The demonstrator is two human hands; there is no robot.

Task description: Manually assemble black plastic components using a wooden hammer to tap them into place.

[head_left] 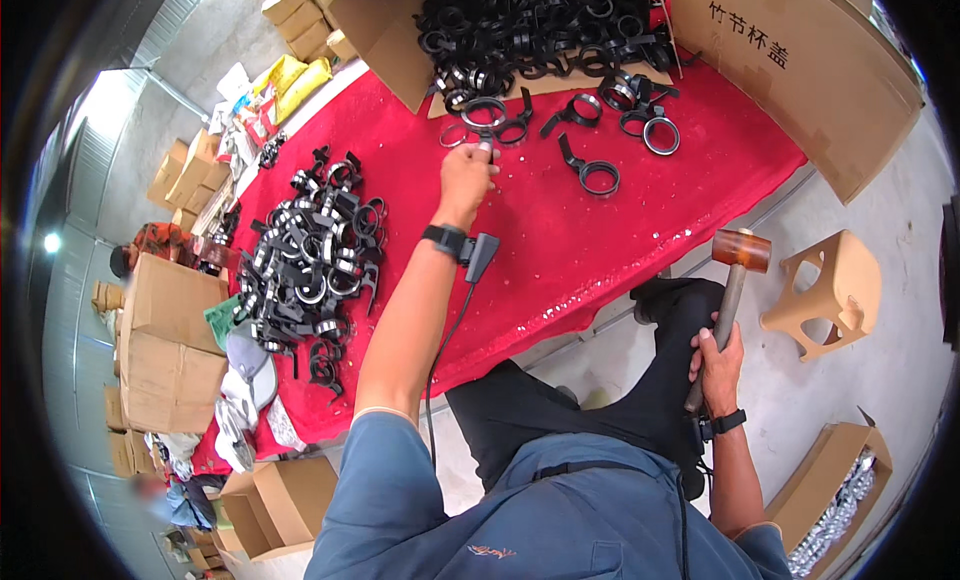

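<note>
My left hand (467, 183) reaches across the red-covered table, its fingers closed on the tab of a black ring with a silvery inner band (484, 112). That ring lies by the cardboard box, next to other rings. In my right hand (718, 368) is a mallet (741, 250), gripped by its handle. Its amber-brown head points up, beyond the table's near edge and above my leg. A loose black ring with a tab (599, 177) lies to the right of my left hand. The fingertips of my left hand are partly hidden.
A large pile of black rings (315, 245) covers the table's left side. The open cardboard box (800, 75) at the far side holds many more. A tan stool (830, 295) stands at right, above a carton of silvery pieces (838, 500). Another person (163, 242) is far left.
</note>
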